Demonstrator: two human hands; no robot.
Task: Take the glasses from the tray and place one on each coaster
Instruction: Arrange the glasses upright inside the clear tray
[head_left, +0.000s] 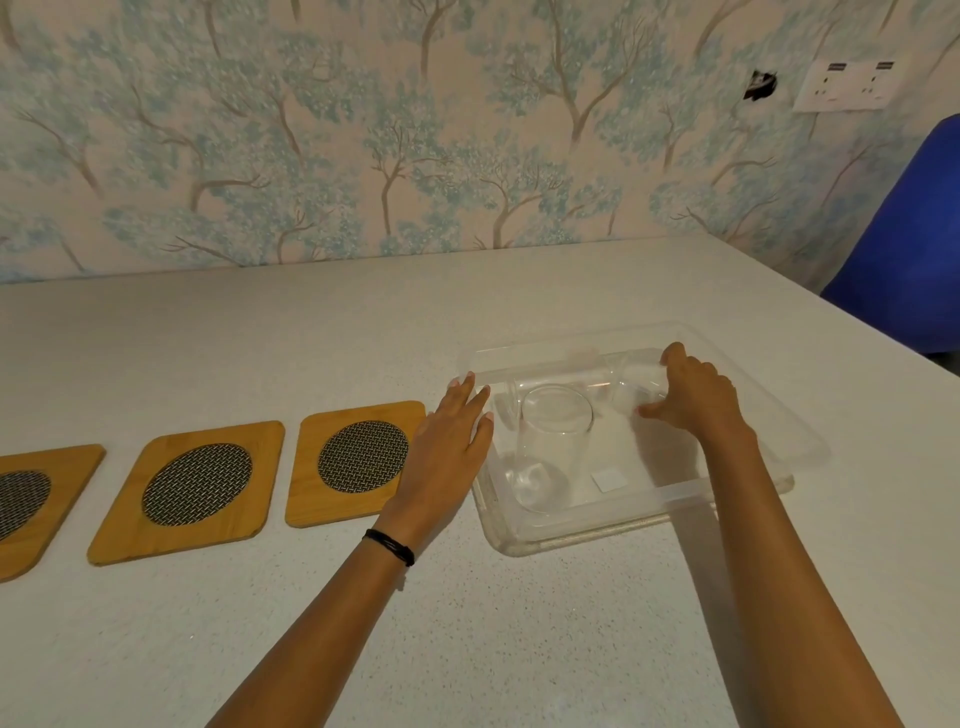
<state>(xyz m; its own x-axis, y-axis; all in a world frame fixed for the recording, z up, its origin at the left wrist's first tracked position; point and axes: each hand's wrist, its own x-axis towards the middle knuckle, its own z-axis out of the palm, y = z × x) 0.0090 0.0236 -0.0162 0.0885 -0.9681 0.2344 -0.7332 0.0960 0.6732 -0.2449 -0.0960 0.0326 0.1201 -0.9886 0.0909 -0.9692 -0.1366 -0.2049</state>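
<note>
Two bare forearms enter from the bottom edge and reach forward across a pale speckled table (519, 623). On the left wrist sits a thin black band (390, 546).

Left hand (441, 452): flat, palm down, fingers extended and only slightly spread. It holds nothing. The fingertips reach the left rim of the tray, and the heel of the hand covers the right edge of the nearest coaster.

Right hand (696, 397): curled around a clear glass (636, 382) at the far side of the tray, thumb on the near side and fingers over the top. This glass appears to lie on its side, but its outline is blurred and faint, so its exact pose cannot be confirmed.

Tray (727, 512): clear plastic, rectangular, with raised walls, placed on the table to the right of the coasters. A small white square label (607, 480) shows on its floor.

Upright glass (553, 447): clear, standing in the left half of the tray, between the two hands and touched by neither. Further transparent shapes behind it cannot be told apart.

Coasters: three wooden squares with round metal-mesh centres, set in a row on the table to the left of the tray.
- right coaster (358, 462), just beside the tray
- middle coaster (192, 491)
- left coaster (31, 504), cut off by the picture edge

No glass stands on any coaster.

Behind the table, tree-patterned wallpaper (363, 130) carries a white double socket (847, 85). A blue object (904, 244) stands at the right edge.
</note>
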